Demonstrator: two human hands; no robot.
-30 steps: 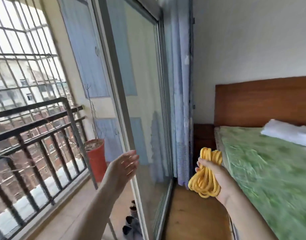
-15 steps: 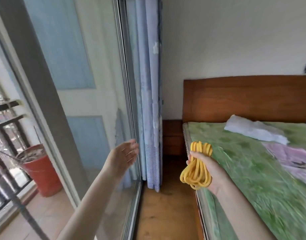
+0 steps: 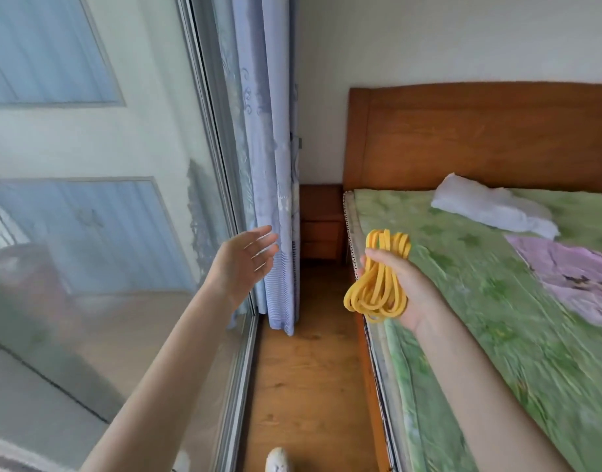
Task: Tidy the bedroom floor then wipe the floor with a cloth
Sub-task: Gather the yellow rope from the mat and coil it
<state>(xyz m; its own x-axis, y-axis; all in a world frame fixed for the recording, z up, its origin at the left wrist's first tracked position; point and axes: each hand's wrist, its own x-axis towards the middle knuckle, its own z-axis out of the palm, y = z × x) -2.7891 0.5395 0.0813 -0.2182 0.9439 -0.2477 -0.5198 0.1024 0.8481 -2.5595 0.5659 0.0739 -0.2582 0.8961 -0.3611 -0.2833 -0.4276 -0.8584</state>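
My right hand [image 3: 400, 284] grips a coiled bundle of yellow cord [image 3: 378, 284] in mid-air, just above the left edge of the bed [image 3: 497, 335]. Loops of the cord stick out above and below my fist. My left hand [image 3: 247, 264] is raised with straight, relaxed fingers and holds nothing; it hovers in front of the sliding glass door [image 3: 122, 233] and the blue curtain [image 3: 272, 199]. A narrow strip of wooden floor [image 3: 310, 386] runs between door and bed. No cloth is in view.
A wooden nightstand [image 3: 321, 223] stands at the far end of the floor strip beside the wooden headboard [image 3: 480, 137]. On the green bedspread lie a white pillow [image 3: 490, 209] and a purple blanket [image 3: 572, 277]. My white shoe tip [image 3: 276, 460] shows at the bottom.
The view has swung right, from the balcony railing and red pot towards the bedroom, floor strip and bed. Both hands keep their poses; the right still holds the cord.
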